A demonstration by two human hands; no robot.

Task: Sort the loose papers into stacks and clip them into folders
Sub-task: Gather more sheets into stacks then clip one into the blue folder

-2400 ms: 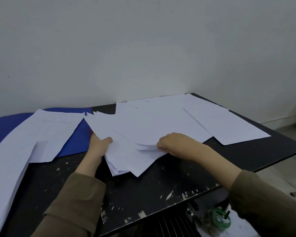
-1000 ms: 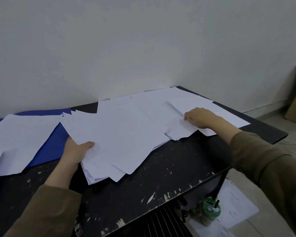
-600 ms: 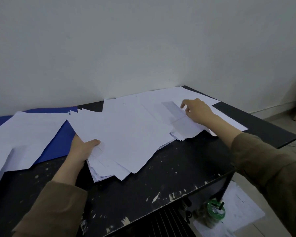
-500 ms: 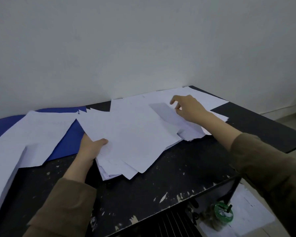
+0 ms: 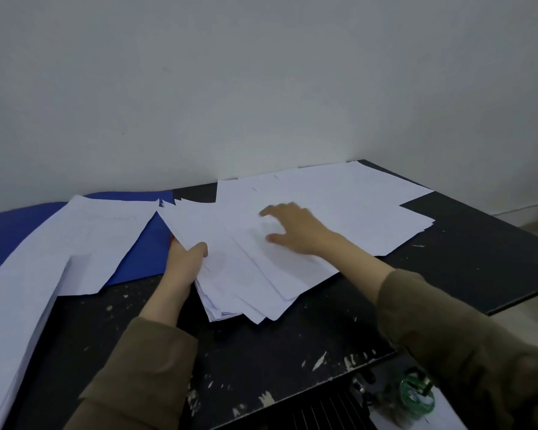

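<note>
A ragged stack of white papers lies in the middle of the black table. My left hand grips the stack's left edge, thumb on top. My right hand lies flat on the top sheets with its fingers spread. More white sheets are spread at the back right, partly under the stack. A blue folder lies at the left, half covered by another run of white papers.
A grey wall stands right behind the table. The table's front and right edges are close, with chipped paint. Below the front edge sit a green-topped container and paper on the floor.
My right hand brought sheets from the back right over onto the middle stack and now rests flat on them. My left hand kept its grip on the stack's left edge.
</note>
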